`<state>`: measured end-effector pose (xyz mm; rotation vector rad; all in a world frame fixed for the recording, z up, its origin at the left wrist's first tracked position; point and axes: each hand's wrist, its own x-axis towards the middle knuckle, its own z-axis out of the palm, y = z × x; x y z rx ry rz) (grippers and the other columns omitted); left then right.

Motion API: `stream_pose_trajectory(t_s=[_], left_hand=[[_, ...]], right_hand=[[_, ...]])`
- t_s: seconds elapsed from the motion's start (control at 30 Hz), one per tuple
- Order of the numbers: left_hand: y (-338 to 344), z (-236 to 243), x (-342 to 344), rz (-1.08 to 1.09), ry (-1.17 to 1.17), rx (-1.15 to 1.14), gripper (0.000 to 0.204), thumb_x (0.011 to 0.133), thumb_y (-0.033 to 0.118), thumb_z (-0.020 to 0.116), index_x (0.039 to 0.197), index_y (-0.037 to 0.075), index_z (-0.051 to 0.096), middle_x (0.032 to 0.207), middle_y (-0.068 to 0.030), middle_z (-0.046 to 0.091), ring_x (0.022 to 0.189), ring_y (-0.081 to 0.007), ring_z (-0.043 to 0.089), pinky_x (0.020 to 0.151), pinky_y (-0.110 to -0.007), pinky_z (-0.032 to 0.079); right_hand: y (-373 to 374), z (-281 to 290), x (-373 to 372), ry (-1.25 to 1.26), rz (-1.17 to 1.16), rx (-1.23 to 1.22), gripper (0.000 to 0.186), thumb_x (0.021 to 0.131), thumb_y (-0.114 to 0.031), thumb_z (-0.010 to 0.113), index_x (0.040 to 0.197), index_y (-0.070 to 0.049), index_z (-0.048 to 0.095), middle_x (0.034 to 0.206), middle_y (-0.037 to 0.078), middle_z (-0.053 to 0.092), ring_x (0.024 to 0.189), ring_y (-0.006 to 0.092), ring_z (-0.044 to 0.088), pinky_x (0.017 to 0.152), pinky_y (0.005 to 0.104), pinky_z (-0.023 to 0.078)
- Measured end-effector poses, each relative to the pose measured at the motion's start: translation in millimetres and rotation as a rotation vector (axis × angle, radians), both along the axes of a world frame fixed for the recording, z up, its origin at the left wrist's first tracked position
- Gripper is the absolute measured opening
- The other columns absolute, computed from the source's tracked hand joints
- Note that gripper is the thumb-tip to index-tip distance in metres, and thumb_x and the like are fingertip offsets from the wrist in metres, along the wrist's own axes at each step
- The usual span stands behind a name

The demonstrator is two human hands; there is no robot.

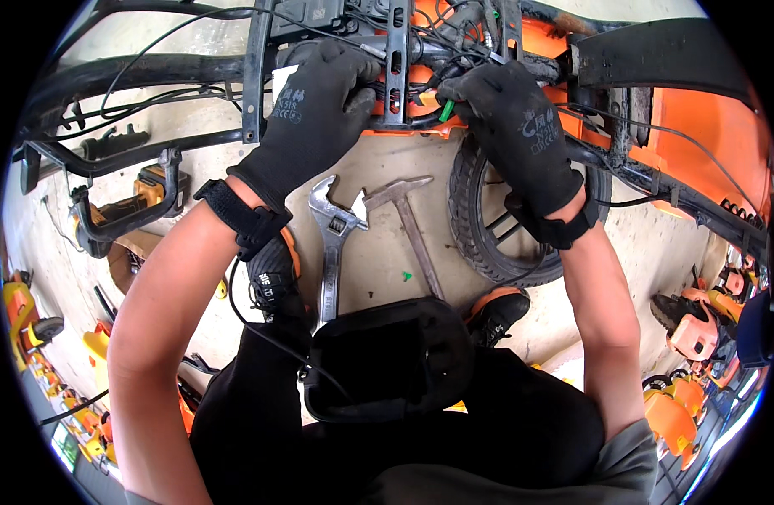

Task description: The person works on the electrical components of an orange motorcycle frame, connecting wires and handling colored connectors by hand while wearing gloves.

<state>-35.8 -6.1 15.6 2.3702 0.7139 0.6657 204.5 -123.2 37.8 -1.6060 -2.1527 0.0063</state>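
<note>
Clearly apart, the left hand (315, 118) curls beside a slotted bracket (396, 42) and the right hand (517, 122) bends over a green piece (447, 110) among wires (467, 61) in the black frame (256, 93); whether either grips is unclear. A hard tug could snag the wires. Below, a wrench (331, 261) and hammer (416, 240) lie on the pale floor (379, 269); orange machines (691, 330) stand around.

Just ahead of the person (488, 438) stretches the frame (151, 71), its middle bar (396, 67) between the left hand (311, 126) and the right hand (513, 126). Nearer in, there on the floor (374, 269), the wrench (329, 244) lies left of the hammer (414, 231). The wheel (466, 223) sits right of the hammer; well over left, past the wrench, is a power tool (133, 210).
</note>
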Motion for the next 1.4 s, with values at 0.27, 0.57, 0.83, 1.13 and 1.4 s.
stream_pose_trajectory(t_s=[0.27, 0.57, 0.83, 1.13, 1.4], left_hand=[[0.1, 3.4, -0.7, 0.016, 0.172, 0.327, 0.042, 0.076, 0.008, 0.078, 0.117, 0.01, 0.069, 0.122, -0.0112, 0.062, 0.117, -0.0362, 0.057, 0.097, -0.047, 0.048], [20.5, -8.1, 17.8, -0.022, 0.414, 0.366, 0.037, 0.068, 0.013, 0.078, 0.105, 0.012, 0.073, 0.121, -0.0139, 0.059, 0.116, -0.0392, 0.054, 0.094, -0.053, 0.048], [27.2, -6.9, 25.0, -0.072, 0.418, 0.445, 0.02, 0.071, 0.014, 0.077, 0.091, 0.012, 0.076, 0.115, -0.0139, 0.059, 0.113, -0.0367, 0.056, 0.087, -0.051, 0.05], [16.2, -23.2, 23.0, 0.024, 0.281, 0.396, 0.021, 0.073, 0.012, 0.076, 0.094, 0.008, 0.074, 0.115, -0.0138, 0.059, 0.107, -0.0364, 0.057, 0.084, -0.05, 0.049], [34.1, -7.0, 20.2, -0.172, 0.382, 0.163, 0.027, 0.071, 0.011, 0.077, 0.097, 0.006, 0.075, 0.115, -0.0145, 0.058, 0.107, -0.0372, 0.056, 0.088, -0.05, 0.048]], right_hand=[[15.5, -2.8, 2.5, 0.057, 0.014, 0.028, 0.026, 0.082, -0.014, 0.077, 0.107, -0.011, 0.072, 0.099, 0.011, 0.069, 0.094, 0.0333, 0.065, 0.084, 0.0445, 0.053], [28.1, -9.0, -0.5, 0.125, -0.126, -0.032, 0.031, 0.086, -0.025, 0.077, 0.109, -0.005, 0.071, 0.099, 0.015, 0.07, 0.092, 0.0355, 0.067, 0.081, 0.0454, 0.053], [24.1, -6.7, 0.0, 0.176, -0.127, -0.042, 0.025, 0.087, -0.024, 0.075, 0.104, -0.006, 0.07, 0.095, 0.014, 0.07, 0.089, 0.0363, 0.066, 0.081, 0.0454, 0.051], [-9.7, 7.5, -16.7, 0.186, -0.2, 0.116, 0.012, 0.09, -0.013, 0.072, 0.1, -0.007, 0.069, 0.101, 0.013, 0.069, 0.102, 0.0335, 0.063, 0.086, 0.0457, 0.05], [-54.3, -5.3, -55.3, 0.908, -0.368, -0.518, 0.024, 0.096, -0.014, 0.067, 0.117, -0.002, 0.064, 0.085, 0.01, 0.069, 0.072, 0.022, 0.065, 0.068, 0.0355, 0.054]])
